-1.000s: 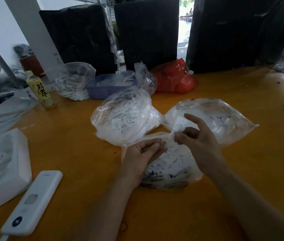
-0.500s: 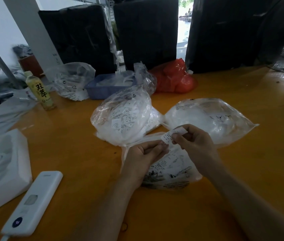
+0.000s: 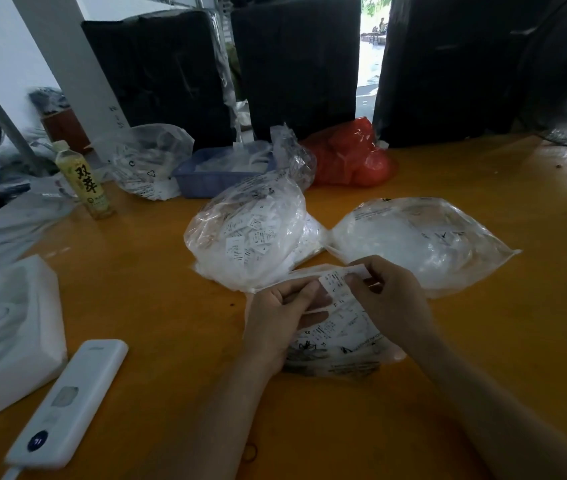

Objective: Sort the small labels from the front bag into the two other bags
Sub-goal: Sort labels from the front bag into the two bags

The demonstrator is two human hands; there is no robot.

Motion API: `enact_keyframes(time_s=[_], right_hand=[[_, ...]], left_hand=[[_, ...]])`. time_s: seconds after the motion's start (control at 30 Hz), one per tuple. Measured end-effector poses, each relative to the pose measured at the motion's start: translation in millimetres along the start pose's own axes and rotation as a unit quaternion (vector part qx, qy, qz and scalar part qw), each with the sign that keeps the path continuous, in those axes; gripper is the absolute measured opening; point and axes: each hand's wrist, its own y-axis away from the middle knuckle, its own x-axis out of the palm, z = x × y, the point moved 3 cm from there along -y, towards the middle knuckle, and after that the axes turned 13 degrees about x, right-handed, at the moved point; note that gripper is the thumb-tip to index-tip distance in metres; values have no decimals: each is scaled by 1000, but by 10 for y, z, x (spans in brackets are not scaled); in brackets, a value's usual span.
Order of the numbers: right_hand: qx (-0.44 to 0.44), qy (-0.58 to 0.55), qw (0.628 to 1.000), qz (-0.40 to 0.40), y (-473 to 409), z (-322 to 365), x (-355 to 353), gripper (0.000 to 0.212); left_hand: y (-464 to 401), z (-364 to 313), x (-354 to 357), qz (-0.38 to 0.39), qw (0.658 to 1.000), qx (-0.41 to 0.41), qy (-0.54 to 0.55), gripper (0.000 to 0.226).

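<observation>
1. Pinching a small white label (image 3: 335, 284) between thumb and forefinger, our right hand (image 3: 387, 299) holds it just above the front bag (image 3: 341, 336), at the bag's twelve o'clock edge.
2. Our left hand (image 3: 280, 318) rests on the front bag's nine o'clock side, fingers curled; its fingertips (image 3: 310, 289) meet the near end of the same label and seem to grip it, though we cannot see the thumb clearly.
3. More printed labels lie loose inside the front bag, which sits flat on the orange table (image 3: 157, 306).
4. At eleven o'clock from our hands stands the left bag (image 3: 247, 237), puffed up, with labels showing through its clear side.
5. At one o'clock lies the right bag (image 3: 424, 240), touching the front bag's far edge; its contents look white and blurred.
6. Farther off at twelve o'clock we see a blue tray (image 3: 212, 178) and a red bag (image 3: 351, 157).
7. At ten o'clock stands a yellow drink bottle (image 3: 83, 181), upright.
8. At eight o'clock lie a white power bank (image 3: 70, 403) and a white foam block (image 3: 8, 334).
</observation>
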Motion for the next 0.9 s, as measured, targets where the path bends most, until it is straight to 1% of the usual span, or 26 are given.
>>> enact_keyframes(time_s=[0.17, 0.33, 0.37, 0.43, 0.47, 0.5, 0.57, 0.67, 0.73, 0.83, 0.9], right_hand=[[-25, 34, 999, -30, 22, 15, -33, 7], [-38, 79, 996, 12, 25, 38, 16, 4], [-36, 75, 996, 26, 27, 41, 33, 7], [-7, 37, 999, 37, 30, 23, 43, 21], [12, 5, 1000, 28, 29, 11, 34, 28], [25, -22, 999, 12, 26, 3, 19, 30], [36, -39, 999, -12, 12, -5, -5, 20], [14, -4, 1000, 2, 35, 12, 27, 9], [-10, 5, 1000, 27, 64, 41, 61, 7], [-29, -3, 997, 70, 92, 67, 92, 10], [-36, 8, 997, 61, 87, 57, 87, 14]], left_hand=[[11, -24, -22, -7, 999, 19, -37, 11], [26, -41, -28, -5, 994, 48, -101, 7], [29, -42, -26, -3, 992, 52, -111, 8], [30, -40, -26, -5, 992, 52, -114, 8], [28, -39, -28, -11, 993, 47, -109, 8], [26, -37, -31, -17, 994, 40, -101, 9], [20, -34, -33, -25, 996, 27, -84, 14], [18, -29, -25, -29, 997, 16, -73, 27], [17, -25, -27, -28, 997, 13, -77, 32], [17, -28, -34, -31, 997, 8, -75, 31], [19, -40, -31, -26, 997, 6, -72, 29]])
